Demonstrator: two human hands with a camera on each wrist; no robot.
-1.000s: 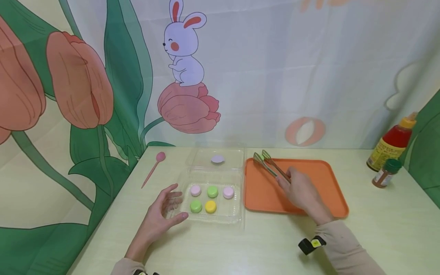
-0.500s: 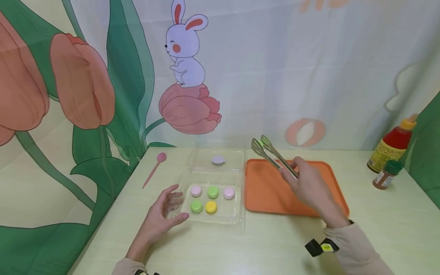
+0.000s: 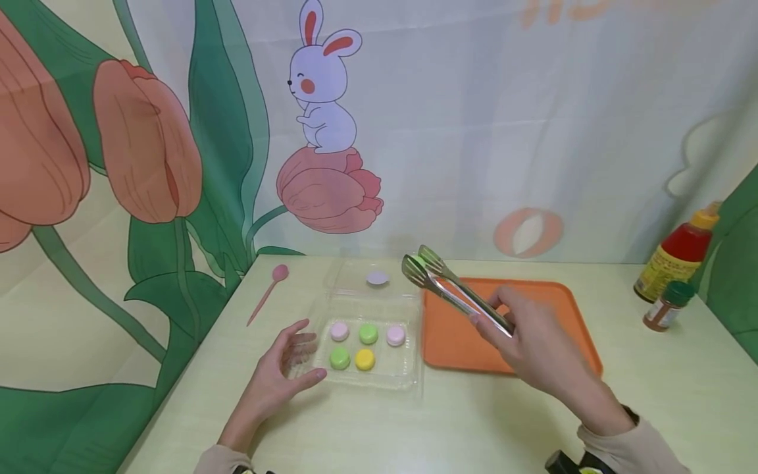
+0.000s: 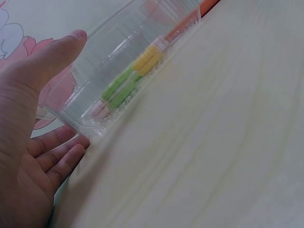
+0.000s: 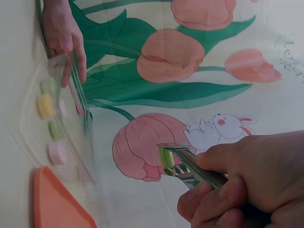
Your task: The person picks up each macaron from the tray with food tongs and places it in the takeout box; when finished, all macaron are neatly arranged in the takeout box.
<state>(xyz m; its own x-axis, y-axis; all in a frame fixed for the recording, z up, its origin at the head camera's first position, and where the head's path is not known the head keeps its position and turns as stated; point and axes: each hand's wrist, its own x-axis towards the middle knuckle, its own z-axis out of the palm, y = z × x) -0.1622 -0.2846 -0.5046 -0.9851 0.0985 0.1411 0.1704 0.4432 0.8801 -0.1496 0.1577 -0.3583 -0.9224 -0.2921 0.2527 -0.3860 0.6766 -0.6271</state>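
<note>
My right hand (image 3: 533, 342) grips a pair of metal tongs (image 3: 458, 293) by the handle end. Between the tong tips sits a green macaron (image 5: 166, 156), held up above the tray's back left corner. A clear plastic box (image 3: 408, 378) with its lid folded back holds several macarons: a yellow macaron (image 3: 364, 359), two green and two pink ones. Along the box's left side rests my left hand (image 3: 272, 375), thumb and fingers spread around the corner. In the left wrist view, the fingertips (image 4: 78, 142) are right at the box's lower edge.
An orange tray (image 3: 468, 349) lies right of the box. Beyond it stand a red sauce bottle (image 3: 675, 257) and a green-capped spice jar (image 3: 668, 306). A pink spoon (image 3: 269, 293) lies at the left; a small pale oval (image 3: 378, 279) shows on the lid. A printed curtain hangs behind.
My right hand has lifted the tongs with the green macaron off the tray and swung their tips left toward the box. The left hand stays in place.
</note>
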